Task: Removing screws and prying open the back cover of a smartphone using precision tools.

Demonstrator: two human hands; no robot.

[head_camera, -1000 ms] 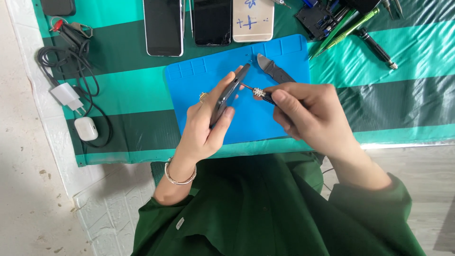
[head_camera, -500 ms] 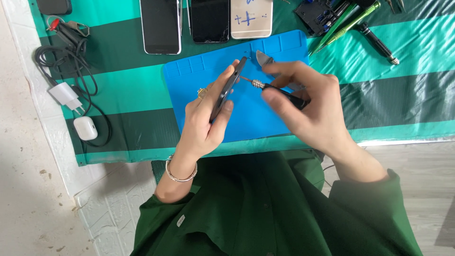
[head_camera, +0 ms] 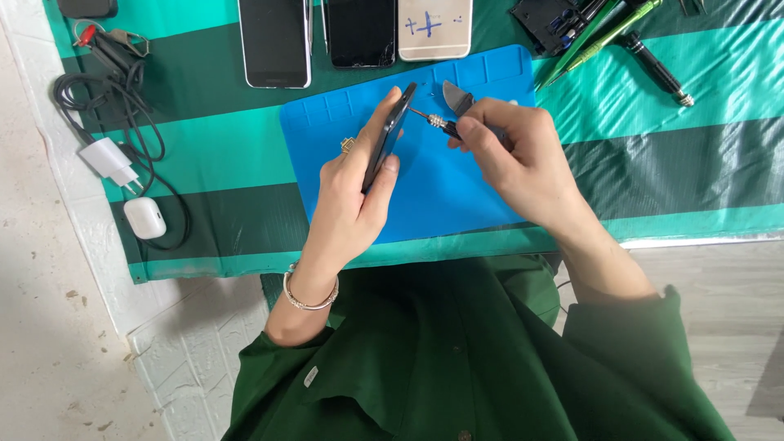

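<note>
Left hand (head_camera: 347,196): fingers wrapped around a dark phone (head_camera: 390,135), held on edge above the blue mat (head_camera: 457,204). Right hand (head_camera: 518,155): fingers pinched on a small screwdriver (head_camera: 437,121), its tip at the phone's far end. Three more phones (head_camera: 355,33) lie at the far side of the mat on the green striped desk (head_camera: 694,155). White charger (head_camera: 110,161) and white earbud case (head_camera: 144,217): left.

Striped green cloth (head_camera: 670,155) under blue mat (head_camera: 457,204)

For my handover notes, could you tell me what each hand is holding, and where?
Left hand grips a dark phone edge-on by its lower half. Right hand pinches a small screwdriver by its handle, tip at the phone's end.
</note>
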